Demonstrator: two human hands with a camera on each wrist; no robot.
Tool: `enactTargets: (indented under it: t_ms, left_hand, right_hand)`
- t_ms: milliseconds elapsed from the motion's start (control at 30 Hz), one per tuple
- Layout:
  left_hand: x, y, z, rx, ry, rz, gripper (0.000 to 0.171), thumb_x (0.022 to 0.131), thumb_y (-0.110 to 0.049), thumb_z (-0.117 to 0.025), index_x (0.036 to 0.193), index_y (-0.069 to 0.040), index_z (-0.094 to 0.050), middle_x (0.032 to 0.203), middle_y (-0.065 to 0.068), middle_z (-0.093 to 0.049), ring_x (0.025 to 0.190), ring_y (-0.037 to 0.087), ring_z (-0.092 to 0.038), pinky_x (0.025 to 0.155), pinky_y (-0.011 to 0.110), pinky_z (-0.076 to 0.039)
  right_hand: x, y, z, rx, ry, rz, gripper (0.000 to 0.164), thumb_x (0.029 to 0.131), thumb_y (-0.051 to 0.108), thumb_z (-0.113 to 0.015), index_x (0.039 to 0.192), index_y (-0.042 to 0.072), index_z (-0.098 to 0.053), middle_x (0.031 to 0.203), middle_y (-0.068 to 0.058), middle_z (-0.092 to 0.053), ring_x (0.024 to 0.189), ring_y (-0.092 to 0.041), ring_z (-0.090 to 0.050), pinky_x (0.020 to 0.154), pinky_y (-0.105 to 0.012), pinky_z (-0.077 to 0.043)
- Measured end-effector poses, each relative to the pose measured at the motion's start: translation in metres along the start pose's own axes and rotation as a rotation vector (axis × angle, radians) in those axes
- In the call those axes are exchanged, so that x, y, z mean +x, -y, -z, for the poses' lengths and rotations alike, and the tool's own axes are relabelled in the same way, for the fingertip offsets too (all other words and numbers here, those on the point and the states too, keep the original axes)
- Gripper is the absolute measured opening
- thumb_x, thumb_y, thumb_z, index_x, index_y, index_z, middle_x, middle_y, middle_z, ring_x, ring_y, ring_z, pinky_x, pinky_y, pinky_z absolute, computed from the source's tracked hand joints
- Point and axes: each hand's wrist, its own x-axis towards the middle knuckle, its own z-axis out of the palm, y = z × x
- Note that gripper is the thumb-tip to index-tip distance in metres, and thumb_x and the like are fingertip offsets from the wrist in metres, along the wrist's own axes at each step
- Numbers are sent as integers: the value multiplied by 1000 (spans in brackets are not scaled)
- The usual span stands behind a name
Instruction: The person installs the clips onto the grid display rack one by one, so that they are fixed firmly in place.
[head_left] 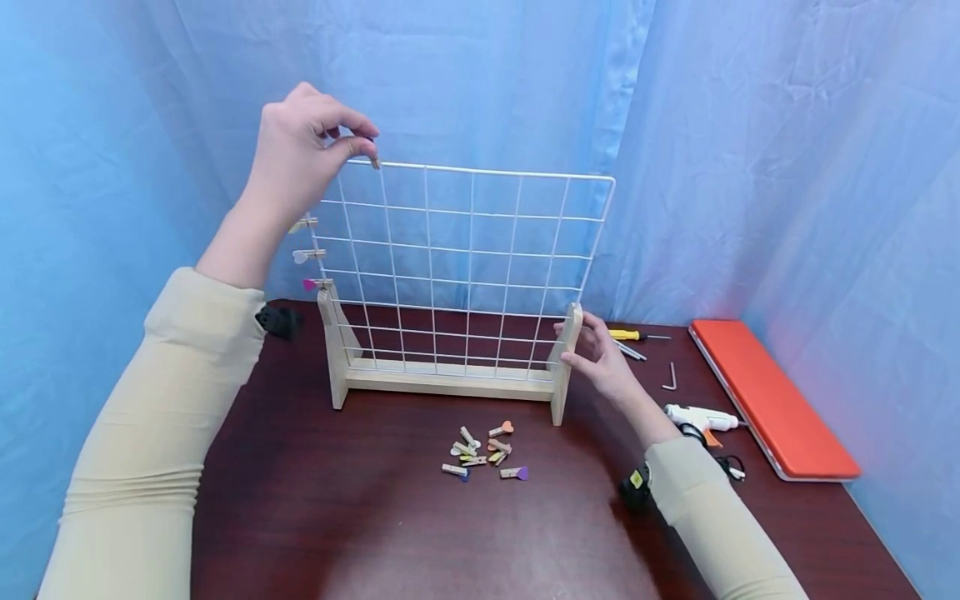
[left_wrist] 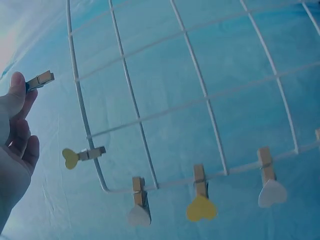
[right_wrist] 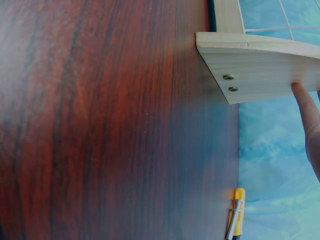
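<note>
My left hand (head_left: 303, 137) pinches a small wooden clothespin (left_wrist: 41, 79) between thumb and index finger. In the left wrist view its jaws point at the top rail of a white wire grid (head_left: 487, 172), with a gap between. Its decorated end is mostly hidden by the fingers. Several heart clothespins are clipped along the grid's left edge, among them a yellow one (left_wrist: 201, 207) and a white one (left_wrist: 272, 192). Another yellow heart clothespin (left_wrist: 71, 158) sits on the top rail by the corner. My right hand (head_left: 602, 360) holds the right upright of the wooden stand (head_left: 450, 385).
Loose clothespins (head_left: 472, 460) lie in a small pile on the dark wood table (head_left: 390, 517) before the stand. To the right are a yellow screwdriver (head_left: 624, 335), a hex key (head_left: 672, 377), a glue gun (head_left: 701, 417) and an orange case (head_left: 772, 400). Blue curtains hang behind.
</note>
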Motion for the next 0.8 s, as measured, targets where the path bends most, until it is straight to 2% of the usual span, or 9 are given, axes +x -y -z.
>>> enactTargets:
  t_ms: [167,333,533,800]
  left_hand:
    - [8,7,2,67,18,23,24,79,-30,-62,86,-10,-73,80,5,-68,76,7,-36,68,18,-31]
    - [9,14,-2,100,34,45,25,80,-29,-61,84,-8,-73,80,6,-68,74,9,-34,66,20,-28]
    - [8,20,-7,120,35,70,23,81,-28,-61,84,-8,-72,80,6,-67,73,10,-33,66,22,-27]
    - [4,29,-11,107,49,64,24,82,-29,-60,86,-9,-72,81,5,-67,72,11,-33,67,24,-27]
  right_hand:
    - [0,0,0,9,0,7,64,84,1,-58,136,17,-26,130,-22,-43,124,-28,-37,92,-27,-39]
    - [-1,0,0,13,2,6,63,84,1,-57,136,17,-26,131,-22,-43,124,-29,-37,91,-27,-39]
    - [0,1,-1,30,-1,10,63,84,0,-57,136,16,-26,130,-23,-43,124,-31,-36,93,-29,-36]
    - [1,-1,-3,54,3,21,63,83,-2,-57,136,13,-25,130,-28,-40,124,-34,-34,90,-23,-40]
